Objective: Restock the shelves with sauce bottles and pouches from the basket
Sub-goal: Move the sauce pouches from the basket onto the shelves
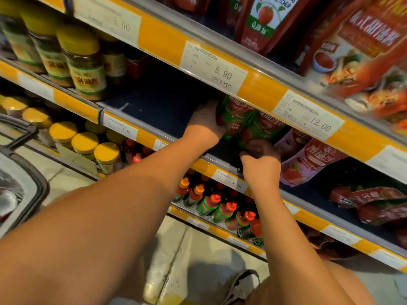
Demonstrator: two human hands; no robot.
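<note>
Green-and-red sauce pouches (239,119) stand on the dark middle shelf (154,102), partly hidden under the yellow price rail. My left hand (203,124) holds the left side of the leftmost pouch. Below and to the right, my right hand (261,164) has its fingers curled at the bottom edge of the pouches. Its fingertips are in shadow, so its grip is unclear. The grey basket (24,179) shows at the left edge, near the floor.
Pink and red pouches (308,159) lean to the right on the same shelf. Yellow-lidded jars (83,62) fill its left part. Red-capped sauce bottles (220,205) line the lower shelf. Ketchup pouches (264,20) stand on the shelf above. The shelf between jars and pouches is bare.
</note>
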